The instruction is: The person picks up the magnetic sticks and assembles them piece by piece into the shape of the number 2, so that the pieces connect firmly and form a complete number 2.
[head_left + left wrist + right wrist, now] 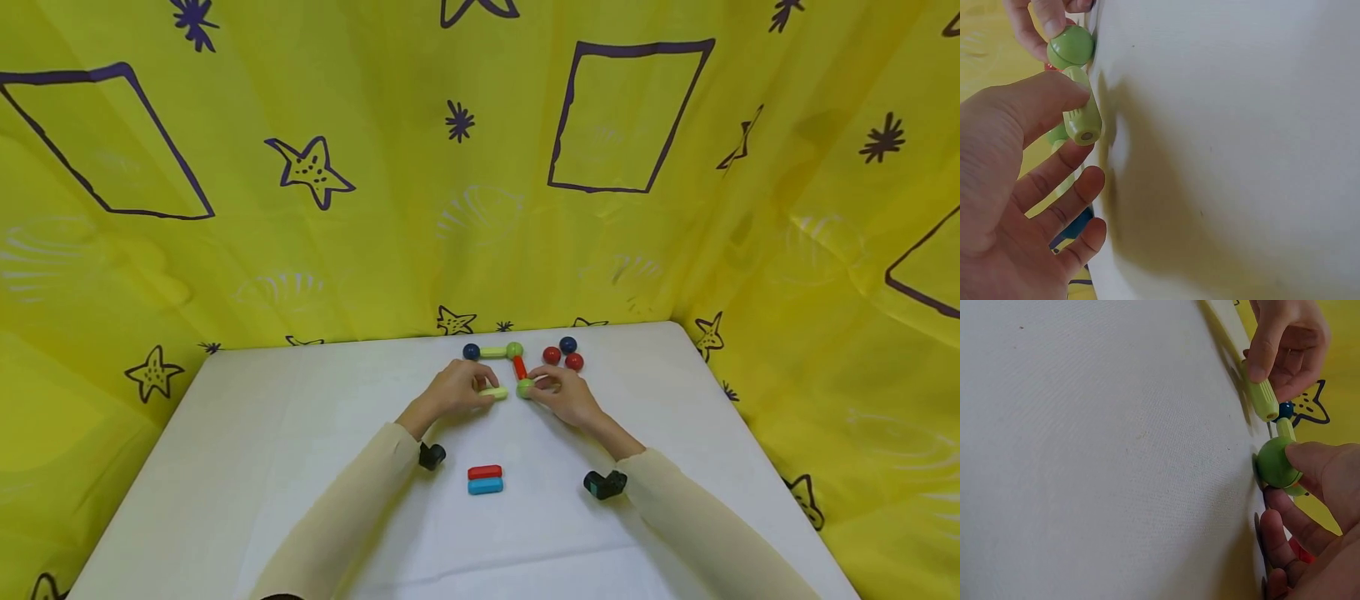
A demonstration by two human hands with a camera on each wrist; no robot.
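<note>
My left hand [457, 388] pinches a pale green rod [494, 392] between thumb and index finger; the other fingers are spread loosely. A small round metallic spot shows on the rod's end in the left wrist view. My right hand [567, 400] holds a green ball [1277, 463] with thumb and fingertips. The rod's other end points toward this ball, with a small gap in the head view. From the ball a red rod [520, 367] runs back to a second green ball [514, 350]. There another pale green rod [493, 352] leads left to a dark blue ball [471, 352].
Right of the joined pieces lie two red balls [551, 356] and a dark blue ball [568, 344]. Nearer the person, a red rod [484, 472] and a blue rod [485, 486] lie side by side on the white table [300, 467]. Yellow patterned cloth [375, 250] stands behind and beside it.
</note>
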